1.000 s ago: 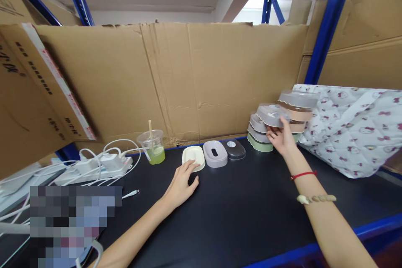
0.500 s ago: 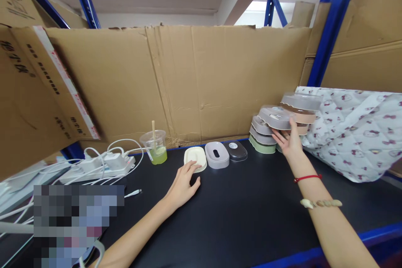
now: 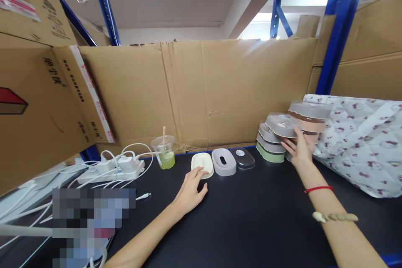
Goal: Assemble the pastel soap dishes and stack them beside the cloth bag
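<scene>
My right hand (image 3: 301, 146) reaches to the right side, thumb at the near edge and fingers beneath a grey container with a clear lid (image 3: 283, 125). That container sits at a slight tilt at the top of a stack of similar wavy-edged containers, a green one (image 3: 270, 154) lowest. A second stack with peach pieces (image 3: 312, 124) rises just behind the hand. My left hand (image 3: 193, 190) lies with fingers apart, fingertips on the near edge of a shallow cream dish (image 3: 201, 163). Beside the dish are a grey oval tray with a slot (image 3: 225, 168) and a dark transparent lid (image 3: 244, 159).
A plastic cup of green drink (image 3: 166, 159) stands left of the dish. Further left are a white power strip (image 3: 116, 171) with tangled cables and a blurred-out screen (image 3: 94, 226). Cardboard (image 3: 235, 92) walls the back; a patterned quilted bag (image 3: 364, 150) is at right.
The whole view has shifted, so the scene sits lower and further right. Both hands keep nearly the same places relative to the dish and the stack.
</scene>
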A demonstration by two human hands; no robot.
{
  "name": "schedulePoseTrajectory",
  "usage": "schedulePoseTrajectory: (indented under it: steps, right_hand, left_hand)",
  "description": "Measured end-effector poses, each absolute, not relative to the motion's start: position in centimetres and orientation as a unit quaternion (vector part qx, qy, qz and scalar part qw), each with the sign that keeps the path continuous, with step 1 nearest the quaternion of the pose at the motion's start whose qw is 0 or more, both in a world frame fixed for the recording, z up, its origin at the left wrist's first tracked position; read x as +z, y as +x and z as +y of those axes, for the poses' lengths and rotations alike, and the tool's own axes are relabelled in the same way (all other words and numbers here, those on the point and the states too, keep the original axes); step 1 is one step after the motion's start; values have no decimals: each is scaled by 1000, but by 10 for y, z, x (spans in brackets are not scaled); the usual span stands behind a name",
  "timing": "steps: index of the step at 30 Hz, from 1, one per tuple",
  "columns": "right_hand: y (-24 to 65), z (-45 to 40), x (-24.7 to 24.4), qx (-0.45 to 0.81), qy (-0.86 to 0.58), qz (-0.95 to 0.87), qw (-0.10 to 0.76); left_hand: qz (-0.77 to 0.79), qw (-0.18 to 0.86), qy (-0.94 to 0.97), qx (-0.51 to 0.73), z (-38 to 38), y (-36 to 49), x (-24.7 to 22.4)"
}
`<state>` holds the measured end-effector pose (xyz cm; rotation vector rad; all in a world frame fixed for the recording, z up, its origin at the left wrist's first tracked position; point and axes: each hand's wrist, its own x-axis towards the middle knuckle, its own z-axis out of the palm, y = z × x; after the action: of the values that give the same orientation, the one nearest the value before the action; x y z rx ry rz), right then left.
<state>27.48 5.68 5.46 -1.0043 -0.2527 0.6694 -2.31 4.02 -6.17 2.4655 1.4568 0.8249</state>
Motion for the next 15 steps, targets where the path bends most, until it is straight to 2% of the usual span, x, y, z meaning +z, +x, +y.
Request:
schedulePoseTrajectory:
  steps: [15]
  right_hand:
    - [271,52,57,284,-495,-186,800]
  left_hand:
    - [490,84,823,275,38,-22,-61]
